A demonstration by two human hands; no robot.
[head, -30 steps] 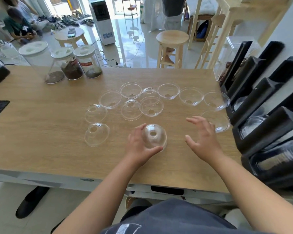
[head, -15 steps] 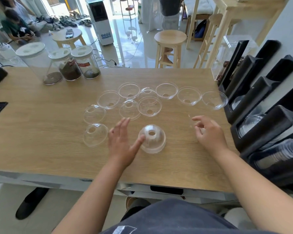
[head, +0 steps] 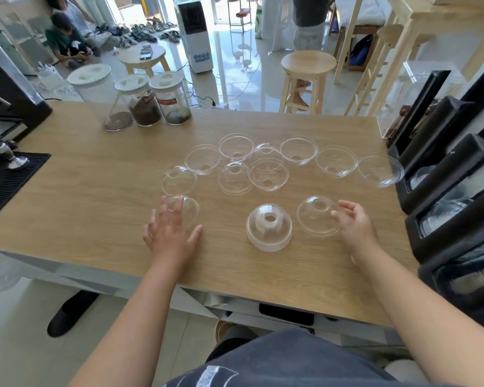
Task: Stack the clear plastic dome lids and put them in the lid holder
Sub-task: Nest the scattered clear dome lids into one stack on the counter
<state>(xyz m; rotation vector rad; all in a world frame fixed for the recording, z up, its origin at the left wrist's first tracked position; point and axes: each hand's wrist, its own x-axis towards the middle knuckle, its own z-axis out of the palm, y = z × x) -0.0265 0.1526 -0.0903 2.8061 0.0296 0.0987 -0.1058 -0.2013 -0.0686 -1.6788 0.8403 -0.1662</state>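
A stack of clear dome lids [head: 268, 228] stands dome-up on the wooden table [head: 95, 196], near the front. My left hand [head: 169, 233] is open, fingers spread, reaching over a single dome lid [head: 189, 209] at the left. My right hand [head: 354, 222] holds the rim of another dome lid [head: 315, 215], just right of the stack. Several more loose lids [head: 267, 174] lie scattered behind, some dome-up, some rim-up. The black lid holder [head: 456, 196] stands along the table's right edge, with lids in its slots.
Three glass jars with white lids [head: 140, 100] stand at the back left. A black ribbed mat [head: 6, 180] with a metal tamper lies at the left edge. Wooden stools and people are on the floor beyond the table.
My left hand has let go of the stack and moved left to the lone lid. My right hand picked a lid from the right and brought it down beside the stack.
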